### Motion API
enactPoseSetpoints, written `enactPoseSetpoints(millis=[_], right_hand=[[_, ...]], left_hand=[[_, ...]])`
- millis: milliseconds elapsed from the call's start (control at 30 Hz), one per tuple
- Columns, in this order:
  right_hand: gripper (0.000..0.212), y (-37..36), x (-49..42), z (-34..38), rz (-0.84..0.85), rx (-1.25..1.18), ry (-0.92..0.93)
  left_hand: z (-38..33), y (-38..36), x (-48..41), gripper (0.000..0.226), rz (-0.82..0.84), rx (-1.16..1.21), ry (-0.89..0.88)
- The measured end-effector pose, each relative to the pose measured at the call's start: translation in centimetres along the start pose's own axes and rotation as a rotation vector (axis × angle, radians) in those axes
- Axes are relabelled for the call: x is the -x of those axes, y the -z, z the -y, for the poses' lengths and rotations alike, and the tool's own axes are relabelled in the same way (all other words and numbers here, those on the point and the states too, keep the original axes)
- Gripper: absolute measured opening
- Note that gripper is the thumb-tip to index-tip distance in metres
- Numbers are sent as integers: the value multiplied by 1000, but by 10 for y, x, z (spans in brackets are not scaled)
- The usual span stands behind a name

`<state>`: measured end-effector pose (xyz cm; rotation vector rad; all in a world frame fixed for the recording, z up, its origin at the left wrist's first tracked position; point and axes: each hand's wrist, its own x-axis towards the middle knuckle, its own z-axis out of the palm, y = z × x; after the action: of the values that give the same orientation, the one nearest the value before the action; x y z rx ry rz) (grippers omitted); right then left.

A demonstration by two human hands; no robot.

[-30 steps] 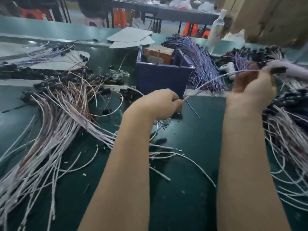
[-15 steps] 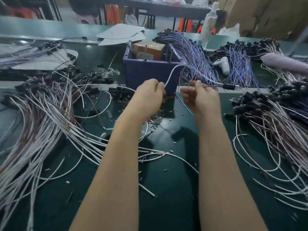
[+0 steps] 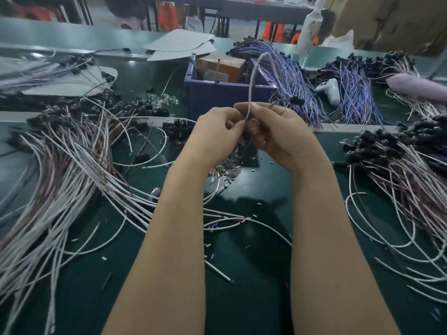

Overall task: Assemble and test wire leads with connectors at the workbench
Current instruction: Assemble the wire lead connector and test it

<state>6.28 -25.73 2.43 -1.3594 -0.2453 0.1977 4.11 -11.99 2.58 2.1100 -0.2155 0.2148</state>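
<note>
My left hand (image 3: 217, 131) and my right hand (image 3: 275, 131) meet over the middle of the green bench, fingertips touching. Both pinch one white wire lead (image 3: 251, 88) that loops up in front of the blue bin and comes back down to a black connector (image 3: 296, 100) beside my right hand. Under my hands lies a small heap of clear and metal parts (image 3: 229, 168). What my left fingertips hold besides the wire is hidden.
A blue bin (image 3: 227, 97) with a brown box stands just behind my hands. White leads (image 3: 72, 180) fan out at left, connector-tipped leads (image 3: 399, 170) at right, purple-blue bundles (image 3: 350, 93) behind. Cut insulation bits litter the green mat (image 3: 242, 298).
My right hand has swung in from far right to meet my left hand at centre. The wire, stretched taut between them before, now bends into a tall loop.
</note>
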Motion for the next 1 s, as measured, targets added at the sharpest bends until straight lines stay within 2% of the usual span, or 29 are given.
enactPoseSetpoints(millis=[67, 133, 200, 267, 367, 467, 533, 600, 667, 733, 800, 900, 1000], right_hand=[[22, 1, 0, -1, 38, -17, -8], [18, -2, -1, -3, 8, 48, 10], [16, -8, -4, -5, -162, 203, 99], [18, -8, -8, -6, -420, 248, 196], [20, 8, -6, 0, -738, -41, 215], [27, 20, -2, 4, -859, -339, 229], [29, 20, -2, 4, -876, -399, 243], [30, 16, -3, 5, -859, -409, 255], [29, 13, -4, 6, -837, -438, 260], [29, 13, -5, 8, -800, -503, 243], [30, 15, -6, 7, -756, -539, 203], [30, 15, -8, 2, -679, -515, 103], [29, 13, -10, -2, -590, -557, 27]], left_hand=[[1, -1, 0, 19, -32, 1, 14], [3, -2, -1, 19, -30, 7, 34], [3, -2, -1, 17, -8, -12, 53], [5, -1, -2, 14, 8, -68, 106], [13, 9, -3, 13, -82, -198, 347], [21, 27, -3, 12, -224, -351, 538], [19, 33, -3, 19, -325, -313, 468], [14, 33, -3, 24, -415, -172, 292], [6, 26, -3, 26, -337, 76, 247], [0, 16, -2, 32, -130, 304, 359], [-1, 7, -3, 32, -20, 476, 436], [-3, -2, -3, 19, -69, 715, 393], [-1, -5, -3, 20, -87, 841, 304]])
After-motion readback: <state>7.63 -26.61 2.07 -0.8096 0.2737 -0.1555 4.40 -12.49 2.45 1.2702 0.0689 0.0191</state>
